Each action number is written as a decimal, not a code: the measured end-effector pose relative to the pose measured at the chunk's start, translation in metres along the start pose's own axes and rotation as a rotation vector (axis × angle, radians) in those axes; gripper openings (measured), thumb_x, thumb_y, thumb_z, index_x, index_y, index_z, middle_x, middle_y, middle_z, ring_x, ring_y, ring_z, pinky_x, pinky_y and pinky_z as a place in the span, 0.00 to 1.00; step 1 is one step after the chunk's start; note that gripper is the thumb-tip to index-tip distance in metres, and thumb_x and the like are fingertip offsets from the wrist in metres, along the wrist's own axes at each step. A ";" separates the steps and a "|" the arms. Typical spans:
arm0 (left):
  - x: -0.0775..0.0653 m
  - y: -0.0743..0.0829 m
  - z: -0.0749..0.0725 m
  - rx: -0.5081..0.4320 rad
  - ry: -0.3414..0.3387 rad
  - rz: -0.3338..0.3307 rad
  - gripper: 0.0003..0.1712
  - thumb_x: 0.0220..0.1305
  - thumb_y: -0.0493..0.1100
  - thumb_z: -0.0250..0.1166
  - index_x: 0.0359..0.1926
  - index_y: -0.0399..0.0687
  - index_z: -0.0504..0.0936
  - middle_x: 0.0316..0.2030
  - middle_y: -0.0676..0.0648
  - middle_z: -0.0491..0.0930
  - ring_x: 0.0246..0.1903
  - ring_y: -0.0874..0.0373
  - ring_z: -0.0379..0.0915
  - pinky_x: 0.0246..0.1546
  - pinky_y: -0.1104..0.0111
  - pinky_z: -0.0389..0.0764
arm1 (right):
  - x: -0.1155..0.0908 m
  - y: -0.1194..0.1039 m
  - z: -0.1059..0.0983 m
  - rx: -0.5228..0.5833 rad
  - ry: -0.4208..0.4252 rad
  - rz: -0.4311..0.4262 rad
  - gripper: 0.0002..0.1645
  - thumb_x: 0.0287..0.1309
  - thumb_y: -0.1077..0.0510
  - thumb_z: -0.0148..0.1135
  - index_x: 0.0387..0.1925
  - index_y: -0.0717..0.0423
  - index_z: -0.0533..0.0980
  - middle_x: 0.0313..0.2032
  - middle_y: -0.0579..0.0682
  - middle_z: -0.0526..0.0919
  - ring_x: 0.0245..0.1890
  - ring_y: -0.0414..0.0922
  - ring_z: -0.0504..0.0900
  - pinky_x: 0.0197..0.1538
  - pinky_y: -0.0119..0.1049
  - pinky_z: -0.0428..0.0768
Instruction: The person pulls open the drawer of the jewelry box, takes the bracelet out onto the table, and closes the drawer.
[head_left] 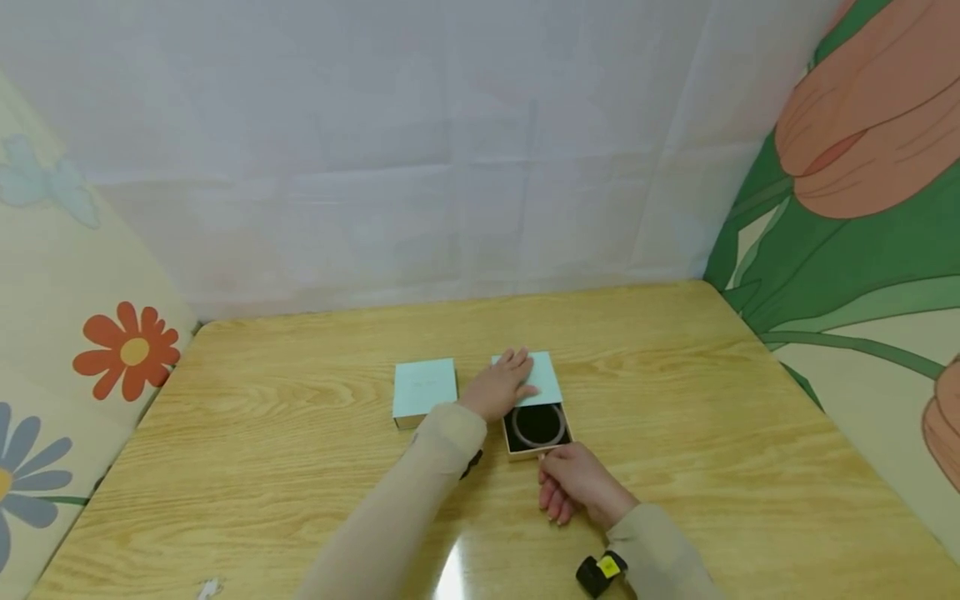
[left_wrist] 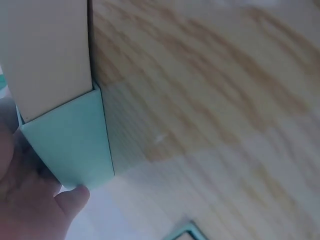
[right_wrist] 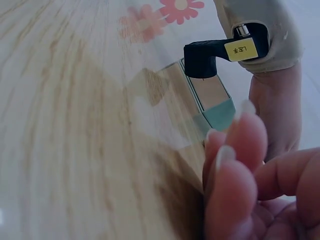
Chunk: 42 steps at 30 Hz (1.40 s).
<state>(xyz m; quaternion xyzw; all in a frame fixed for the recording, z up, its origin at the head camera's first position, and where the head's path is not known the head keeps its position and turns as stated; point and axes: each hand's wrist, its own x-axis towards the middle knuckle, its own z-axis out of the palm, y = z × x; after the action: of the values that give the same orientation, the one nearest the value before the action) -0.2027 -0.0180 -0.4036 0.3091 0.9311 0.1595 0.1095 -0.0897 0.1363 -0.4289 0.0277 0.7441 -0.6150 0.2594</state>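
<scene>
A mint sleeve box (head_left: 546,375) lies on the table with its drawer (head_left: 525,454) partly out towards me. In the drawer's black interior lies a round, thin bangle (head_left: 564,425). My left hand (head_left: 495,388) rests over the sleeve with its fingers stretched across the top; in the left wrist view one fingertip (left_wrist: 75,199) reaches over the sleeve's end. At the drawer's front edge, my right hand (head_left: 576,483) pinches with thumb and forefinger; whether it grips a pull tab or the edge is hidden. Its other fingers (right_wrist: 232,197) are curled.
A second mint box (head_left: 425,387), closed, lies left of the opened one. A small white scrap (head_left: 210,588) is at the table's near left. The wooden table (head_left: 300,492) ends at a white cloth (head_left: 390,208) behind and floral panels at both sides.
</scene>
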 end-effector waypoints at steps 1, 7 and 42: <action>0.000 0.000 0.000 -0.005 -0.001 0.002 0.35 0.75 0.54 0.47 0.74 0.40 0.55 0.75 0.42 0.48 0.74 0.47 0.39 0.71 0.52 0.49 | 0.000 0.000 0.000 -0.001 0.000 0.004 0.19 0.71 0.63 0.42 0.24 0.63 0.71 0.14 0.49 0.77 0.10 0.36 0.73 0.13 0.27 0.73; 0.000 -0.001 -0.001 -0.009 -0.003 0.003 0.35 0.75 0.54 0.47 0.74 0.40 0.55 0.75 0.42 0.48 0.74 0.47 0.39 0.71 0.52 0.50 | 0.000 -0.001 0.001 -0.009 0.005 0.013 0.19 0.71 0.63 0.42 0.24 0.63 0.71 0.14 0.49 0.77 0.10 0.37 0.73 0.13 0.26 0.73; 0.001 0.001 -0.003 -0.008 -0.030 -0.022 0.36 0.75 0.54 0.48 0.75 0.42 0.54 0.75 0.44 0.46 0.74 0.49 0.38 0.71 0.57 0.50 | -0.010 -0.039 -0.007 -0.865 0.281 -0.493 0.06 0.59 0.68 0.63 0.26 0.59 0.80 0.25 0.45 0.77 0.26 0.40 0.74 0.30 0.36 0.77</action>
<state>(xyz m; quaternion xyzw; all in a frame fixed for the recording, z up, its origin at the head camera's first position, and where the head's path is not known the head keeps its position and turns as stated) -0.2039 -0.0173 -0.4008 0.3007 0.9321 0.1572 0.1265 -0.0980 0.1359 -0.3886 -0.1761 0.9424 -0.2843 -0.0080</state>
